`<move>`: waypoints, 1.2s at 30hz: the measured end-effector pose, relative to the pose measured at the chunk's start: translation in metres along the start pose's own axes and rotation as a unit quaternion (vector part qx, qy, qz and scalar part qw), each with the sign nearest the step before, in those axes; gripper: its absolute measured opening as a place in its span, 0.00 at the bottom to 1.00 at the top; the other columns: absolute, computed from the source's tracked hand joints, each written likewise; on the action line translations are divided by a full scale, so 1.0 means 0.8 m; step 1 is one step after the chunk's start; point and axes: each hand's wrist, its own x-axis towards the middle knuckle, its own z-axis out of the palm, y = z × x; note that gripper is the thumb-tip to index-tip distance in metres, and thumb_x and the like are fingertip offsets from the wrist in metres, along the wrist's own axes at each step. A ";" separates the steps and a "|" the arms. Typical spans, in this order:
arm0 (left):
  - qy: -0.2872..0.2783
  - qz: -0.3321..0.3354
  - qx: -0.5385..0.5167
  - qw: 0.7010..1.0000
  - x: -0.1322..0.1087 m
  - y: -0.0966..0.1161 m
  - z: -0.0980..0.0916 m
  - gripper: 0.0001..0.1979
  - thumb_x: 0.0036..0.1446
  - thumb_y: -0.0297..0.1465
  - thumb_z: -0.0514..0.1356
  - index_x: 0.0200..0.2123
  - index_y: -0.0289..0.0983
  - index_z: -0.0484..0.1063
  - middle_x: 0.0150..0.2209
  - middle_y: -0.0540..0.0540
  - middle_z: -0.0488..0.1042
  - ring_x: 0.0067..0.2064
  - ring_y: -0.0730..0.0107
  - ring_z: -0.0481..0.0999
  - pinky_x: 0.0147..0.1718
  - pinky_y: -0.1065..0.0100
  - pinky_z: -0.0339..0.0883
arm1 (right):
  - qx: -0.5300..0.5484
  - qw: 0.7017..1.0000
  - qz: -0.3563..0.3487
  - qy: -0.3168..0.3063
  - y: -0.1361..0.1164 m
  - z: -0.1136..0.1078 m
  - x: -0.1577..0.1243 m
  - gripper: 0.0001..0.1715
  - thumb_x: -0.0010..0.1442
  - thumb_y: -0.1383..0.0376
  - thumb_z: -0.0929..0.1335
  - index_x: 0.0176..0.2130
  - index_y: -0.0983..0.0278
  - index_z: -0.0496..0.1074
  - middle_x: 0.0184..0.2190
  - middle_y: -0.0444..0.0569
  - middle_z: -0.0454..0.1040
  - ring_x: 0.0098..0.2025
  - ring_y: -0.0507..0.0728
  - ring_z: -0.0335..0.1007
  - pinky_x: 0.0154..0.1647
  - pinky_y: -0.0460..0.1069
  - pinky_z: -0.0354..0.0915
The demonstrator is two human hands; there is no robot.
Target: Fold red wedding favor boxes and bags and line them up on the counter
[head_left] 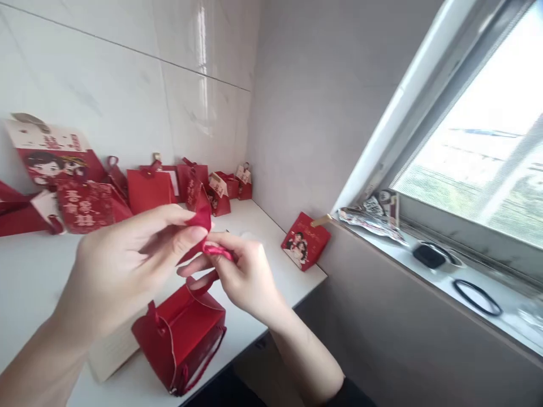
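Both hands meet above the table, holding a red satin ribbon (202,219) in the air. My left hand (127,260) pinches a wide part of it between thumb and fingers. Close beside it, my right hand (244,271) grips a narrow, twisted part. Just below them a red gift box (182,339) stands on the white table, its top open and a cord along its near side. Another strip of ribbon (203,282) rises from the box towards the right hand's fingers; whether it joins the held piece is hidden.
Several red gift boxes and bags (150,189) line the tiled wall. A red bag with a printed couple (305,240) leans by the grey wall. A pale card (112,350) lies under the box. The windowsill holds a smartwatch (428,255), a black hair tie (477,297) and foil packets (371,220).
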 end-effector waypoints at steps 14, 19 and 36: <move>0.079 -0.009 -0.002 0.997 -0.031 0.017 -0.007 0.02 0.52 0.29 0.63 0.30 0.36 0.76 0.24 0.56 0.77 0.27 0.78 0.75 0.32 0.78 0.69 | 0.081 0.994 -0.026 0.073 -0.014 0.011 -0.036 0.21 0.60 0.51 0.67 0.44 0.62 0.76 0.42 0.50 0.76 0.44 0.62 0.74 0.48 0.62 0.71; 0.074 -0.031 -0.042 0.996 -0.055 0.011 -0.009 0.04 0.52 0.30 0.64 0.33 0.37 0.75 0.29 0.54 0.79 0.30 0.76 0.77 0.34 0.76 0.72 | 0.169 0.984 -0.018 0.044 -0.004 0.006 -0.027 0.15 0.58 0.59 0.70 0.45 0.62 0.74 0.46 0.50 0.75 0.51 0.62 0.70 0.53 0.60 0.68; 0.364 -0.234 -0.278 0.858 -0.166 -0.033 -0.050 0.07 0.49 0.35 0.66 0.28 0.37 0.75 0.29 0.49 0.72 0.36 0.69 0.74 0.37 0.67 0.73 | 0.148 0.960 0.047 0.235 0.052 -0.075 -0.027 0.22 0.45 0.63 0.77 0.41 0.66 0.74 0.43 0.52 0.77 0.37 0.59 0.77 0.34 0.45 0.76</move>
